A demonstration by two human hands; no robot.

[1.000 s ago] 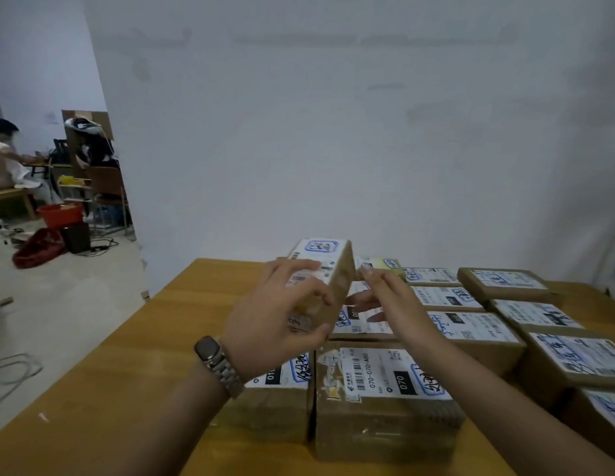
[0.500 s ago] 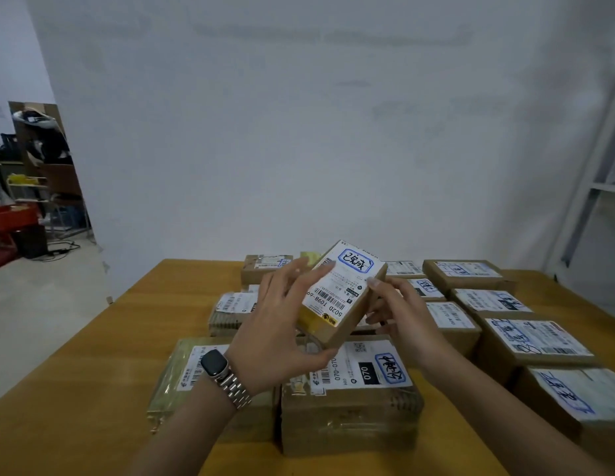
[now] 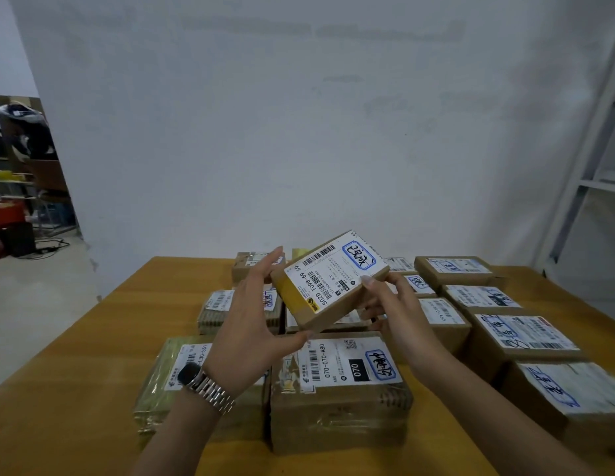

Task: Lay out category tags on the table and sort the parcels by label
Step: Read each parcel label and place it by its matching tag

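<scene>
Head view, left hand (image 3: 247, 328), right hand (image 3: 392, 304) gripping parcel (image 3: 330, 280)

Held parcel (image 3: 333, 312): brown cardboard, banded at one end in yellow tape (image 3: 292, 290); its white label (image 3: 328, 274) is printed with black barcodes and dark script framed in blue.
Front centre parcel (image 3: 337, 417): brown cardboard; a white label is marked with a black block bearing white "070" and dark script framed in blue.
Front left parcel (image 3: 155, 383): wrapped in glossy yellow-green.
Table (image 3: 76, 389): finished in orange-brown wood grain.
Wall (image 3: 299, 132): painted off-white.
Wristwatch (image 3: 205, 384): silver links, dark face.
</scene>
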